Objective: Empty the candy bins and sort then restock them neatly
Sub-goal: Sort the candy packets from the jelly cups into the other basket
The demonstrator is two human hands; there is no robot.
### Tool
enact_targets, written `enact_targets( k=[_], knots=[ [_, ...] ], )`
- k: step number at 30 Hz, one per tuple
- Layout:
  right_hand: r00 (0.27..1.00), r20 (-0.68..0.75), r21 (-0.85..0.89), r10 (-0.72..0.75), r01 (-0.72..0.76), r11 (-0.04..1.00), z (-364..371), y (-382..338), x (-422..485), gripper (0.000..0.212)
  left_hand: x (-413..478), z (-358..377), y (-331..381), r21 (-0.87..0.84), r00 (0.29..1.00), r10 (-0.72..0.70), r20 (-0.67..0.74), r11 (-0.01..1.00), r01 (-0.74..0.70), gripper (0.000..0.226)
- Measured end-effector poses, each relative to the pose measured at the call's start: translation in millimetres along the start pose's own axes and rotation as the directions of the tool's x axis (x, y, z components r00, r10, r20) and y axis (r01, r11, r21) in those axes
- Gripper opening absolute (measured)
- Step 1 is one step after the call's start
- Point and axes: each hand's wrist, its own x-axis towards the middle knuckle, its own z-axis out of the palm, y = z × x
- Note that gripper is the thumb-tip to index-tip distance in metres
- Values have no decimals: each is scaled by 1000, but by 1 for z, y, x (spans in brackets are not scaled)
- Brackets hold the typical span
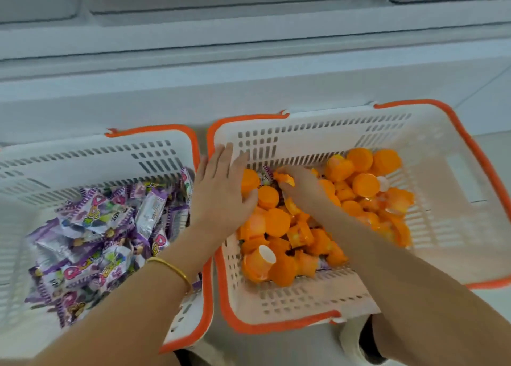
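Orange plastic jelly cups [276, 221] heaped in right-hand white slotted basket with orange rim [456, 188]. Left hand [224, 191] flat on pile, fingers straight; right hand [301, 188] dug in, fingers curled, grip unclear. Look light, stiff, slick: probably best scooped or pinched round sides.

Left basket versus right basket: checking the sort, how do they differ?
Left basket holds purple packets; right basket holds orange cups, with a stray purple packet among them. The left hand and right hand are in the right basket, neither in the left. Both are white, slotted, orange-rimmed.
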Motion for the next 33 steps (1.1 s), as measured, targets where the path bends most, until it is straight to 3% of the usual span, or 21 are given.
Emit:
enact_targets(
  k=[5,10,13,15,17,19,21,23,27,30,33],
  knots=[
    [989,126,-22,-77,81,996,34,-1,37,32,-1,1,0,-57,995,-7,-103,998,2,54],
    [972,140,-125,188,-171,977,56,8,55,24,0,5,-1,-66,987,-22,-158,998,12,53],
    [932,135,114,337,-352,929,62,11,63,29,0,4,0,-67,985,-20,-169,998,9,52],
    [918,157,214,364,-391,895,58,11,67,27,0,4,0,-63,986,-17,-165,998,7,52],
    [930,142,198,340,-363,911,50,13,63,11,0,3,0,-54,988,-14,-153,999,6,51],
    [943,32,208,330,-329,921,33,15,53,31,0,4,-1,-39,990,-12,-143,999,7,51],
    [951,-130,199,280,-252,947,11,20,38,27,0,4,-1,-17,993,-9,-120,1000,7,55],
    [969,-185,186,161,-127,974,-15,22,23,19,1,2,-1,-5,996,-1,-93,1000,1,65],
    [997,57,441,-52,22,897,-51,-9,0,5,0,-4,1,-55,996,3,-90,998,-8,74],
    [975,139,538,-173,72,840,-47,-33,-3,14,1,-4,-1,-84,996,6,-91,996,-13,63],
    [991,133,727,-1,-97,680,-26,-31,8,26,1,0,-5,-115,994,-17,-111,993,4,50]
  ],
)
